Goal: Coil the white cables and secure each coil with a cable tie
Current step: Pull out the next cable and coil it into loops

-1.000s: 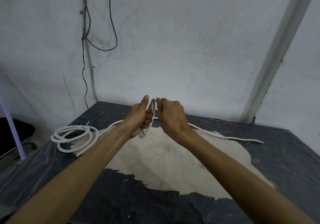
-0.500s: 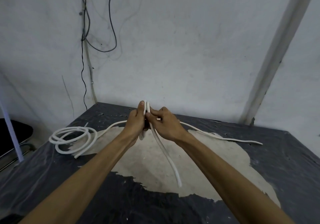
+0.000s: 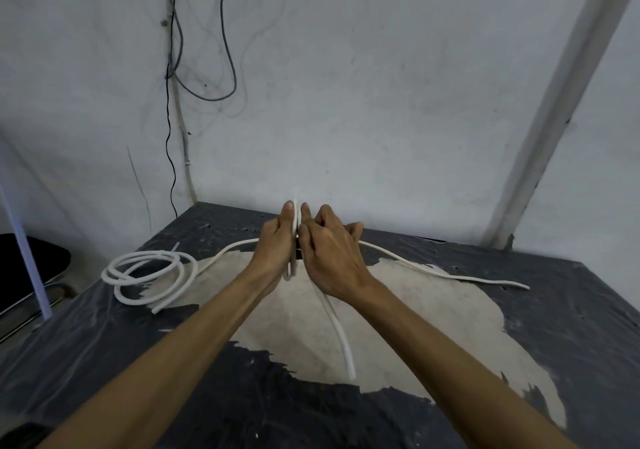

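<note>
Overhead, dark wires hang on the grey wall; both hands, left hand and right hand, grip a white cable above the worn black table.

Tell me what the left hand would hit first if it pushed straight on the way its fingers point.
Probably the grey wall behind the table; the left hand points up and away, nothing shows between, though depth is unclear.

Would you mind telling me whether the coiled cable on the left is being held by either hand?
No, the coiled cable lies on the table, apart from both hands.
</note>
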{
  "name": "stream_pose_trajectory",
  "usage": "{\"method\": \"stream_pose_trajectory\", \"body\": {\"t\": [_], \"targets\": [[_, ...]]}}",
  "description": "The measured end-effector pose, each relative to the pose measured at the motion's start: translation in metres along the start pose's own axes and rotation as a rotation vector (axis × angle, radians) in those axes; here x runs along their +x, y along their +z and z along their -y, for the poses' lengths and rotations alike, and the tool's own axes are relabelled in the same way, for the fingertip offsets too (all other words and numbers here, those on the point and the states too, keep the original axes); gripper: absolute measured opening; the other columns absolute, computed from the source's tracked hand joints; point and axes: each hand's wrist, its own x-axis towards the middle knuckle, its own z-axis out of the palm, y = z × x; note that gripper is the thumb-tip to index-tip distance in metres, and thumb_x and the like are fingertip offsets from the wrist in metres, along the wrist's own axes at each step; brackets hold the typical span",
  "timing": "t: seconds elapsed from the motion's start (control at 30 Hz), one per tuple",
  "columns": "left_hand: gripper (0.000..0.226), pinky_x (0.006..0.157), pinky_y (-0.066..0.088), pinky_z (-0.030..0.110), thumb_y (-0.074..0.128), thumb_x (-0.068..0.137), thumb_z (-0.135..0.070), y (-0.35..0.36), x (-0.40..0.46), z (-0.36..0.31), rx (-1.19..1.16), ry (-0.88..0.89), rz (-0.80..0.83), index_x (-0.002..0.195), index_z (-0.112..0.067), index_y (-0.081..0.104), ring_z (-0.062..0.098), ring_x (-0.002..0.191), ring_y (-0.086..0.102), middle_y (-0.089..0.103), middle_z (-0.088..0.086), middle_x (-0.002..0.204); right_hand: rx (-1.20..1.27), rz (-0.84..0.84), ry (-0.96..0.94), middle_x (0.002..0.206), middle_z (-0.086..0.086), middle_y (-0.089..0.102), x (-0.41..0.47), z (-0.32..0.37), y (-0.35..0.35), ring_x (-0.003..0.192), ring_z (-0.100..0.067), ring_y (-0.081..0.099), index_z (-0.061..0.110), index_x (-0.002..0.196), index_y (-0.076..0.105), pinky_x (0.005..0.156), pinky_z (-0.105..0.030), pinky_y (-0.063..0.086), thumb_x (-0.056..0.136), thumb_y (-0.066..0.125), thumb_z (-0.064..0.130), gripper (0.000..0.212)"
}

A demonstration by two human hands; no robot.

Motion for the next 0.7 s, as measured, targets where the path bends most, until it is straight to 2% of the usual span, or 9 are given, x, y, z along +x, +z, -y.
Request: {"method": "stream_pose_trajectory", "body": {"t": [0.07, 0.13, 0.2, 0.27, 0.33, 0.43, 0.5, 0.6, 0.7], "targets": [[0.047, 0.047, 0.050, 0.016, 0.040, 0.105, -0.042, 0.006, 0.000, -0.003, -0.042, -0.064, -0.032, 0.091, -0.007, 0.068, 0.003, 0.056, 0.068, 0.070, -0.001, 0.068, -0.076, -0.049, 0.000, 0.095, 0.000, 0.047, 0.000, 0.002, 0.000, 0.089, -0.020, 0.054, 0.014, 0.142, 0.057, 0.072, -0.035, 0.013, 0.101, 0.018, 0.037, 0.060], [0.045, 0.058, 0.056, 0.022, 0.042, 0.105, -0.040, 0.013, 0.002, -0.002, -0.115, -0.116, -0.107, 0.104, -0.002, 0.066, 0.016, 0.076, 0.074, 0.071, 0.007, 0.082, -0.075, -0.140, 0.025, 0.095, -0.002, 0.054, -0.003, 0.009, 0.002, 0.083, -0.020, 0.057, 0.017, 0.140, 0.060, 0.072, -0.035, 0.017, 0.099, 0.031, 0.033, 0.052], [0.044, 0.064, 0.057, 0.028, 0.043, 0.105, -0.038, 0.018, 0.003, -0.003, -0.239, -0.176, -0.177, 0.100, 0.000, 0.065, 0.027, 0.087, 0.072, 0.070, 0.010, 0.086, 0.004, -0.232, 0.080, 0.103, -0.001, 0.061, -0.006, 0.020, 0.005, 0.084, -0.019, 0.061, 0.021, 0.136, 0.060, 0.076, -0.035, 0.028, 0.096, 0.044, 0.024, 0.044], [0.044, 0.059, 0.053, 0.026, 0.041, 0.105, -0.041, 0.020, 0.002, -0.006, -0.302, -0.228, -0.209, 0.090, -0.007, 0.064, 0.020, 0.075, 0.068, 0.068, 0.007, 0.083, 0.149, -0.242, 0.167, 0.120, 0.002, 0.063, -0.007, 0.029, 0.004, 0.092, -0.017, 0.064, 0.023, 0.134, 0.054, 0.085, -0.038, 0.038, 0.099, 0.053, 0.021, 0.035], [0.046, 0.054, 0.050, 0.025, 0.038, 0.105, -0.044, 0.018, 0.001, -0.011, -0.315, -0.228, -0.254, 0.081, -0.012, 0.061, 0.016, 0.065, 0.061, 0.063, 0.005, 0.074, 0.253, -0.240, 0.240, 0.129, 0.008, 0.060, -0.008, 0.030, 0.001, 0.094, -0.013, 0.065, 0.026, 0.132, 0.048, 0.091, -0.038, 0.039, 0.103, 0.055, 0.034, 0.031], [0.049, 0.049, 0.045, 0.023, 0.037, 0.106, -0.043, 0.009, 0.010, -0.017, -0.378, -0.205, -0.323, 0.072, -0.013, 0.054, 0.011, 0.046, 0.052, 0.055, -0.001, 0.054, 0.310, -0.191, 0.246, 0.124, 0.009, 0.058, -0.019, 0.031, -0.008, 0.103, -0.010, 0.061, 0.027, 0.129, 0.045, 0.092, -0.036, 0.043, 0.102, 0.052, 0.048, 0.035], [0.051, 0.044, 0.038, 0.023, 0.034, 0.107, -0.042, 0.001, 0.019, -0.022, -0.466, -0.205, -0.319, 0.068, -0.014, 0.049, 0.008, 0.033, 0.041, 0.046, -0.005, 0.041, 0.286, -0.062, 0.217, 0.119, 0.008, 0.058, -0.030, 0.034, -0.015, 0.102, -0.011, 0.059, 0.027, 0.123, 0.048, 0.087, -0.035, 0.048, 0.102, 0.048, 0.054, 0.034], [0.051, 0.041, 0.034, 0.019, 0.031, 0.106, -0.044, -0.007, 0.028, -0.029, -0.512, -0.213, -0.293, 0.067, -0.016, 0.048, 0.007, 0.031, 0.034, 0.042, -0.008, 0.041, 0.279, 0.115, 0.129, 0.095, 0.006, 0.063, -0.037, 0.031, -0.026, 0.082, -0.015, 0.058, 0.024, 0.102, 0.054, 0.070, -0.040, 0.051, 0.104, 0.043, 0.056, 0.034], [0.053, 0.038, 0.035, 0.014, 0.031, 0.105, -0.049, -0.010, 0.030, -0.035, -0.579, -0.240, -0.238, 0.066, -0.018, 0.048, 0.007, 0.031, 0.033, 0.041, -0.008, 0.043, 0.255, 0.142, 0.013, 0.078, 0.003, 0.063, -0.034, 0.016, -0.027, 0.069, -0.021, 0.054, 0.023, 0.098, 0.052, 0.060, -0.039, 0.041, 0.106, 0.044, 0.049, 0.028]]}}
